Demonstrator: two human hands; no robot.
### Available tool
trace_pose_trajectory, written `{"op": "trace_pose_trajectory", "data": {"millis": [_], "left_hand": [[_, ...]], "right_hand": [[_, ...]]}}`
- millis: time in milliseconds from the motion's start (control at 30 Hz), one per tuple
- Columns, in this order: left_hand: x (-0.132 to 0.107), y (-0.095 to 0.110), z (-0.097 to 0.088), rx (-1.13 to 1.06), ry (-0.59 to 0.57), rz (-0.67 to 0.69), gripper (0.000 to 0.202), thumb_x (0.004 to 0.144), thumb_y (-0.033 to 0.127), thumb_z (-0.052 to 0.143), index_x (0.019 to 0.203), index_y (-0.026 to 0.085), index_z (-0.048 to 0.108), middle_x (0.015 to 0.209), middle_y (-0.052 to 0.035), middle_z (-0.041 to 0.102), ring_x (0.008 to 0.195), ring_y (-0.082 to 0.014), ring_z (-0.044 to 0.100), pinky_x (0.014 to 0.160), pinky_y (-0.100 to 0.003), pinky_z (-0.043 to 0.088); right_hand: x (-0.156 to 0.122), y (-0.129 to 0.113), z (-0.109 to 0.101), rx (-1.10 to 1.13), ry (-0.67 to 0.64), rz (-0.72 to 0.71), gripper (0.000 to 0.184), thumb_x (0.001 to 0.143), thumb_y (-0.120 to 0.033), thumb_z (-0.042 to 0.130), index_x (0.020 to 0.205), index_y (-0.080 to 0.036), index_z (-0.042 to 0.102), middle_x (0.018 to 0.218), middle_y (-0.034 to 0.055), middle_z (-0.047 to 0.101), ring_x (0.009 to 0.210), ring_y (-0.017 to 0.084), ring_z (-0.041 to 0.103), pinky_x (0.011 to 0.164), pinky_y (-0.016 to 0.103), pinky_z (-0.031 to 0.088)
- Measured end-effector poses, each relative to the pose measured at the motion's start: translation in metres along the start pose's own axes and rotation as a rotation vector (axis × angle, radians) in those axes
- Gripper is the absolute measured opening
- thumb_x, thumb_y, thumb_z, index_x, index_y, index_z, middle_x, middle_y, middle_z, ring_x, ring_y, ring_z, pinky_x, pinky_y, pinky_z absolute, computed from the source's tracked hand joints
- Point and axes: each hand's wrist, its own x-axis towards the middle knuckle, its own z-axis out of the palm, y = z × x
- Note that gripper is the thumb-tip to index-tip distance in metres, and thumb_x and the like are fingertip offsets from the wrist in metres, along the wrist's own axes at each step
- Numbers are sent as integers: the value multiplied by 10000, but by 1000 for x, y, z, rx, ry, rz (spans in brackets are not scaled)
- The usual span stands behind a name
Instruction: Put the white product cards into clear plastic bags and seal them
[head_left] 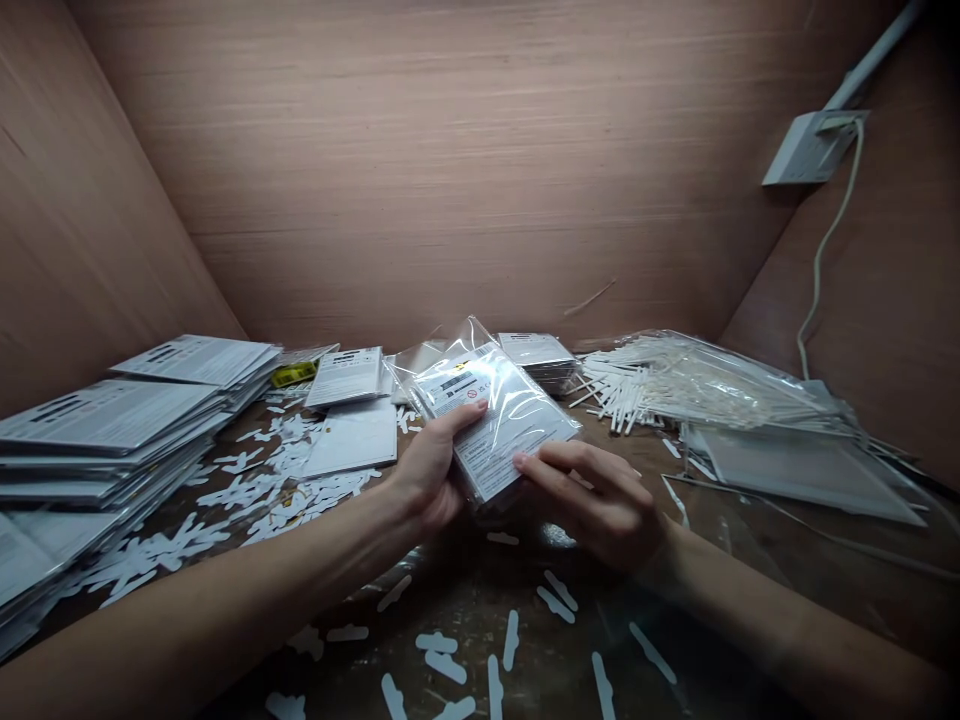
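My left hand (435,465) grips a clear plastic packet (491,415) with a printed white card inside, its thumb lying across the front. The packet is tilted, and its clear film stands up past the card's top edge. My right hand (596,495) closes on the packet's lower right edge, one fingertip against the print; part of its grip is hidden. Below both hands, several small white notched strips (442,655) lie scattered on the dark tabletop (555,680).
Stacks of packaged cards (112,415) rise at the left, with a yellow item (294,373) behind. More packets (536,352) sit at the back. On the right are thin white sticks (622,385) and clear plastic bags (727,380). A socket box (816,148) with a cable hangs on the wall.
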Motion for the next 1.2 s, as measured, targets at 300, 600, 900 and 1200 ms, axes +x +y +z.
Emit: {"op": "trace_pose_trajectory", "data": {"millis": [300, 600, 900, 1200], "left_hand": [[-4, 11, 5, -7, -12, 24, 212, 913, 204, 673, 1085, 85, 709, 974, -170, 800, 814, -286, 783, 795, -469, 679], [0, 21, 4, -45, -3, 85, 159, 908, 180, 678, 1030, 88, 723, 938, -153, 807, 807, -265, 788, 871, -444, 662], [-6, 14, 8, -46, -5, 45, 188, 922, 216, 664, 1041, 81, 715, 871, -158, 799, 738, -267, 783, 753, -420, 685], [-9, 11, 8, -30, -31, 97, 222, 911, 182, 696, 1114, 91, 714, 990, -159, 804, 784, -272, 790, 662, -379, 690]], "right_hand": [[4, -4, -10, -165, -7, -54, 165, 946, -60, 635, 1091, -60, 714, 1032, 133, 782, 990, 276, 697, 846, 439, 524], [2, -5, -9, -116, -29, -81, 187, 981, -42, 529, 1073, -25, 691, 1174, 200, 763, 1109, 311, 706, 864, 438, 536], [2, -3, -1, -21, -27, -85, 269, 927, 34, 558, 1171, -13, 662, 1307, 253, 692, 1319, 360, 604, 1065, 533, 547], [9, -5, -7, -146, 44, 229, 196, 924, -175, 737, 1109, -223, 781, 1300, 160, 620, 1172, 353, 557, 923, 566, 509]]}}
